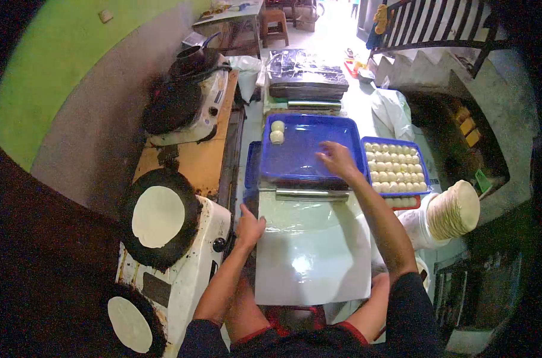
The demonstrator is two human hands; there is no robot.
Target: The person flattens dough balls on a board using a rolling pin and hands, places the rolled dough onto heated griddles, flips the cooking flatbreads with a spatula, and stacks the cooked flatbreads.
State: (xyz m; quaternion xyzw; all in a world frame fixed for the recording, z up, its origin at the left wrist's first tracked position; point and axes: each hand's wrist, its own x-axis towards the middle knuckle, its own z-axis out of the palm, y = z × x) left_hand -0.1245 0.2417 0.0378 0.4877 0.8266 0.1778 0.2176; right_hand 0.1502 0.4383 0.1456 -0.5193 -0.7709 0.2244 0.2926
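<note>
My right hand hovers over the right half of a large blue tray, fingers a little bent and apart, with nothing visible in them. Two pale dough balls sit at the left end of that tray. To the left of the white work board, my left hand has its index finger stretched out and its thumb apart, holding nothing I can see. A metal rolling pin lies across the board's far edge, just below the tray.
At left, flat rounds of dough lie on two dark griddles over a white stove. A smaller blue tray of dough balls stands at right. Near it, a stack of flatbreads rests on a white bucket.
</note>
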